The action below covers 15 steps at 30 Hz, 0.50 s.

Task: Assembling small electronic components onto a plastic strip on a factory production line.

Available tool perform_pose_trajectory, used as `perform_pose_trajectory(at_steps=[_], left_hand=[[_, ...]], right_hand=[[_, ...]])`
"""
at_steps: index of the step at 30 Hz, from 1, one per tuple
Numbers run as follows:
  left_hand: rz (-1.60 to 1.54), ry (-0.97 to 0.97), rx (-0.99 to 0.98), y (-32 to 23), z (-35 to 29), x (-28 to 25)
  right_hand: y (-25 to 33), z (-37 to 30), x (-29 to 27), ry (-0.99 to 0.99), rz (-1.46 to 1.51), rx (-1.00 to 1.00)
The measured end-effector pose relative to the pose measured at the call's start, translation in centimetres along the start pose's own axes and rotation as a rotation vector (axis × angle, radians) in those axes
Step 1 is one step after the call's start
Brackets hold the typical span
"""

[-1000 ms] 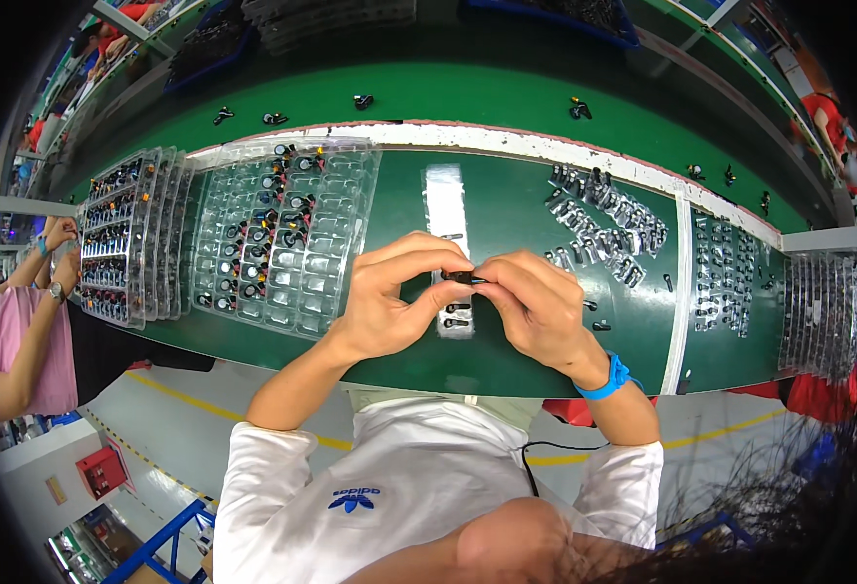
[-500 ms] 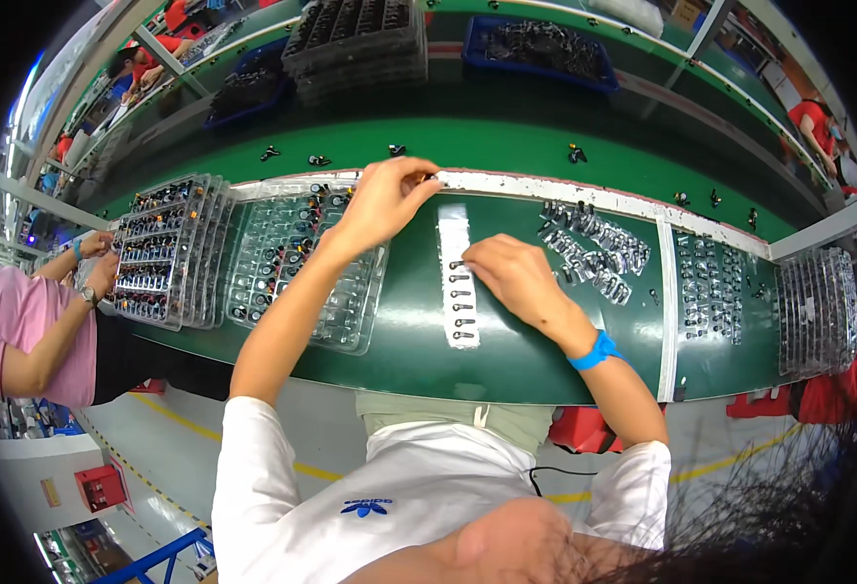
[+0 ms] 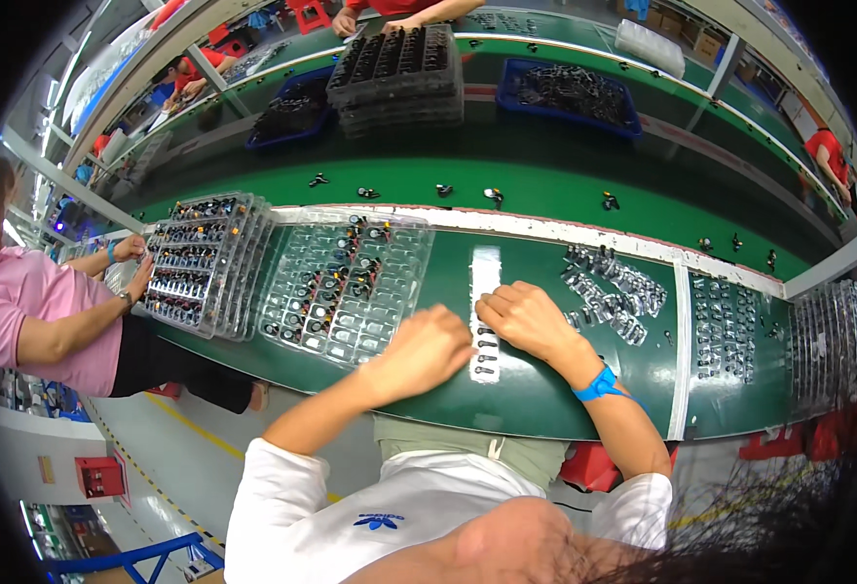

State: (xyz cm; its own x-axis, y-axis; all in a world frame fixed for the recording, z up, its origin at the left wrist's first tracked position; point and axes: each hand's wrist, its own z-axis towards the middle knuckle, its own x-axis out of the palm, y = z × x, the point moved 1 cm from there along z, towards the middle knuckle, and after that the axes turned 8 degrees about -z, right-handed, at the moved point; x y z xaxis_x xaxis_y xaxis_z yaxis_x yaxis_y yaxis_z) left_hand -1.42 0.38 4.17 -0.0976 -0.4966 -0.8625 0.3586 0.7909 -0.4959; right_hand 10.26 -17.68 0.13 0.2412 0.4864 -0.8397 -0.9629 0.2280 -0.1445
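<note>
A white strip (image 3: 485,265) lies on the green bench in front of me, with several small black parts (image 3: 486,357) in a row on its near half. My right hand (image 3: 526,319) rests over the strip's middle, fingertips pinched together; whatever they hold is hidden. Just left of the strip is my left hand (image 3: 423,348), slightly blurred, its fingers curled in and their contents out of sight. A clear compartment tray (image 3: 287,282), partly filled with small black parts with coloured bits, sits left of that hand. Right of the strip lies a pile of small black-and-clear pieces (image 3: 618,292).
Stacked trays (image 3: 204,263) stand at the left beside a person in pink (image 3: 58,307). Beyond the white ledge (image 3: 584,234), several small parts (image 3: 493,197) sit on a green belt (image 3: 545,185). Blue bins (image 3: 570,95) and stacked trays (image 3: 399,78) are farther back; more trays (image 3: 826,336) stand right.
My left hand has come back from the ledge to beside the strip. A small part now shows on the belt where that hand was. My right hand has slid nearer along the strip.
</note>
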Motion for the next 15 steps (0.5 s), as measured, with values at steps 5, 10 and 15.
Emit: perform_pose_trajectory(at_steps=[5, 10, 15], left_hand=[[-0.086, -0.147, 0.076, -0.9, -1.6, 2.5], [-0.083, -0.154, 0.113, -1.0, -1.9, 2.1], [-0.111, -0.432, 0.043, 4.1, -0.3, -3.4]], right_hand=[[-0.1, -0.1, 0.0, 0.051, 0.042, 0.032], [-0.2, -0.3, -0.5, -0.073, 0.362, 0.401], [-0.2, -0.8, -1.4, -0.19, 0.615, 0.577]])
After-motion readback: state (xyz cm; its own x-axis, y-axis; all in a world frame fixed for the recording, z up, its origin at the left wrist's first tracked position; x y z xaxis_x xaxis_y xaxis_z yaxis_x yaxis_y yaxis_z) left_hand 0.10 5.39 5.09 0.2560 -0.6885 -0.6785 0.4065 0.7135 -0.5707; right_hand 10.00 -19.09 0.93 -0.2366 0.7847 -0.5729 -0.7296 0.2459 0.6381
